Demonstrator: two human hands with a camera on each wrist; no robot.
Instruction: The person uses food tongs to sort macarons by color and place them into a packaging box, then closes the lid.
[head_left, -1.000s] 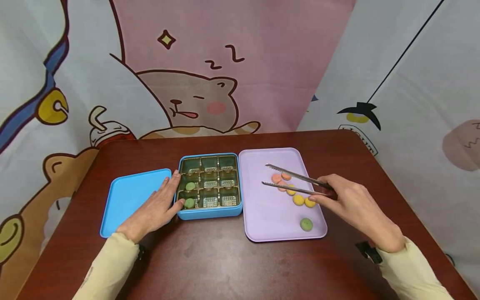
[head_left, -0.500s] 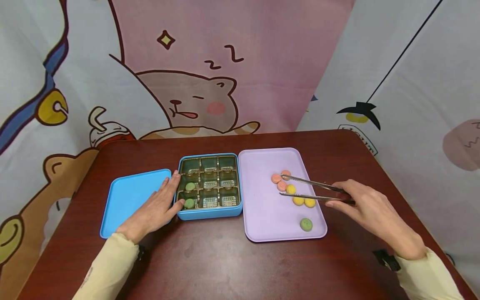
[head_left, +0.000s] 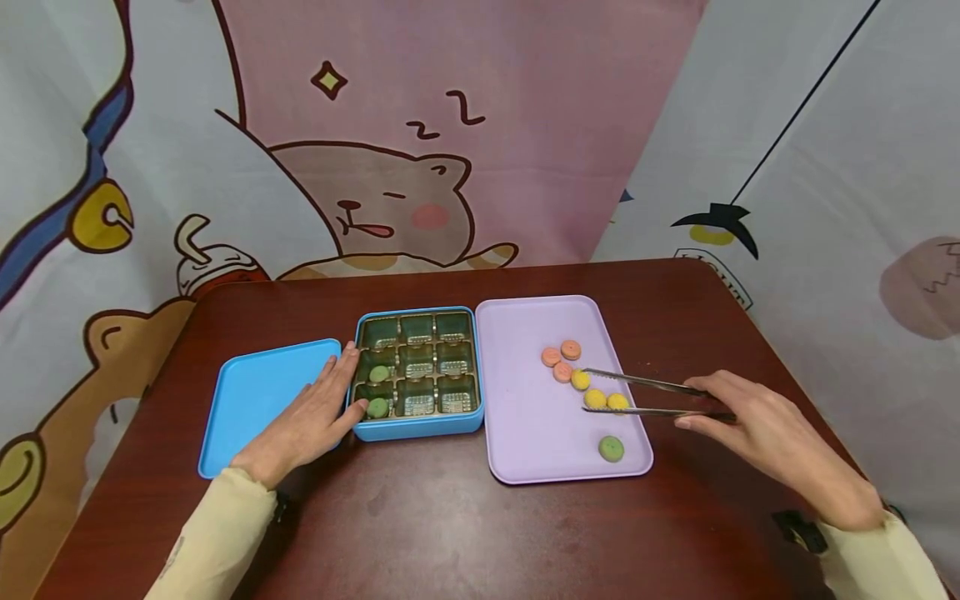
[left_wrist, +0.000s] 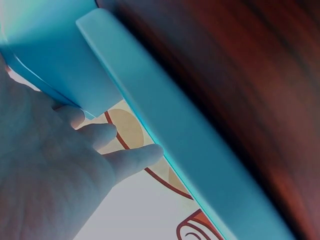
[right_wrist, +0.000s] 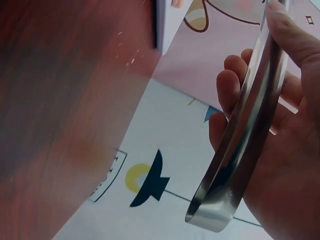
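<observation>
My right hand (head_left: 780, 437) grips metal tongs (head_left: 660, 384), their arms spread over the yellow macarons (head_left: 595, 400). Three pink macarons (head_left: 562, 372) lie just beyond, and a green macaron (head_left: 611, 449) sits nearer the front of the lilac tray (head_left: 517, 442). In the right wrist view, fingers and thumb wrap the tongs (right_wrist: 245, 125) near their bent end. My left hand (head_left: 300, 421) lies with extended fingers along the left side of a blue box (head_left: 420, 427). Two green macarons (head_left: 378, 407) occupy the left column of its gold divided insert (head_left: 417, 361).
A flat blue lid (head_left: 258, 383) lies left of the box, partly under the left forearm's line of sight. Box and tray stand side by side on the dark wooden table (head_left: 450, 533). A cartoon-printed cloth (head_left: 562, 167) hangs behind the table.
My right hand has drawn the tongs back to the right and toward me, from over the pink macarons to the yellow ones. The left hand has stayed at the box.
</observation>
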